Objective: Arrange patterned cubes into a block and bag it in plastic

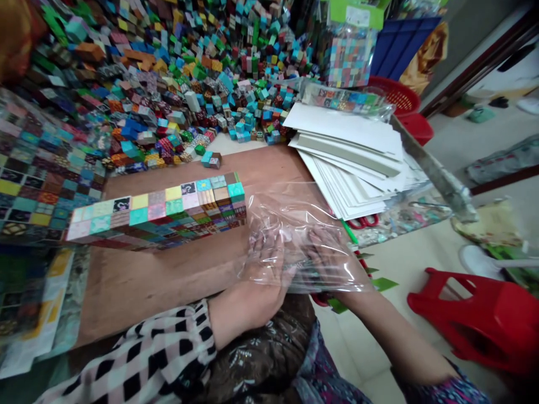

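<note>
From my end I see the block stack [168, 210] on the board [168, 280], the plastic bag [303, 205] right of it over the left hand [267, 255] and right hand [326, 252], loose cubes [189, 84] behind, cards [345, 129] behind-right, a stool [501, 314] far right

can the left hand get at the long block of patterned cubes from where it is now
Probably yes, once free of the clear plastic: the left hand looks inside or under it, but the block of cubes sits close by on the brown board, nothing else visibly between.
</note>
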A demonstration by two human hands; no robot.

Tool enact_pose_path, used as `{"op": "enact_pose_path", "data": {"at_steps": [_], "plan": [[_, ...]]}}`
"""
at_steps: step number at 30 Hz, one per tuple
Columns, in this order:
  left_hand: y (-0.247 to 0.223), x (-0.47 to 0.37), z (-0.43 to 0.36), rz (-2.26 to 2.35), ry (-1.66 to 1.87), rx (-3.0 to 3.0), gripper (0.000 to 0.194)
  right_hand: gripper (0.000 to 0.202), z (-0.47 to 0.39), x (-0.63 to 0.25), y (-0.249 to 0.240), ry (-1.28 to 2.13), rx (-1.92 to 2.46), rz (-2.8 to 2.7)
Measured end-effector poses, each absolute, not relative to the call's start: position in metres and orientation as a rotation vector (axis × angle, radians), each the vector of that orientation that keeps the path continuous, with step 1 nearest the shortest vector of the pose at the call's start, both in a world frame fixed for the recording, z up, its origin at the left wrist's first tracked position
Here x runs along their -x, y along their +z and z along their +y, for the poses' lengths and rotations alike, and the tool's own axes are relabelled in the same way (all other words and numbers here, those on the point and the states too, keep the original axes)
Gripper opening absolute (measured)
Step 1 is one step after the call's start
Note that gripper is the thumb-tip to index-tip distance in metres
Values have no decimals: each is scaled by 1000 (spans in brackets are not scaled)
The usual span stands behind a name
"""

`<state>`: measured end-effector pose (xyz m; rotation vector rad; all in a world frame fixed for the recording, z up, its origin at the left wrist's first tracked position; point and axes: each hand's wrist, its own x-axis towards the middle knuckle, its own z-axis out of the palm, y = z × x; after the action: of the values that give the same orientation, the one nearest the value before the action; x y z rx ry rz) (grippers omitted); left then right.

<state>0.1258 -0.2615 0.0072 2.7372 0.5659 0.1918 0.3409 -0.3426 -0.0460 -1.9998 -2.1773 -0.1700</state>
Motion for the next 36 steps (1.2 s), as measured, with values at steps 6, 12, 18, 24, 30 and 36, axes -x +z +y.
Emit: {"op": "enact_pose_path", "data": {"at_steps": [6, 12, 18, 24, 30, 36], "plan": [[16, -128, -259, 683, 155, -2565, 58, 53, -341, -343, -38, -87, 2046, -2202], [16, -127, -257, 710, 138, -2489, 63, 58, -343, -343, -43, -32, 2007, -2204], [14, -125, -256, 690, 162, -2479, 69, 56, -342, -344, -33, -83, 1874, -2243], [14, -124, -255, 671, 133, -2525, 75, 61, -340, -343, -27, -106, 1798, -2264], [16, -125, -254, 655, 133, -2569, 75, 63, -338, -347, -24, -19, 1817, -2242], [11, -127, -255, 636, 271, -2679, 73, 60, -337, -344, -23, -4, 1838, -2144]]}}
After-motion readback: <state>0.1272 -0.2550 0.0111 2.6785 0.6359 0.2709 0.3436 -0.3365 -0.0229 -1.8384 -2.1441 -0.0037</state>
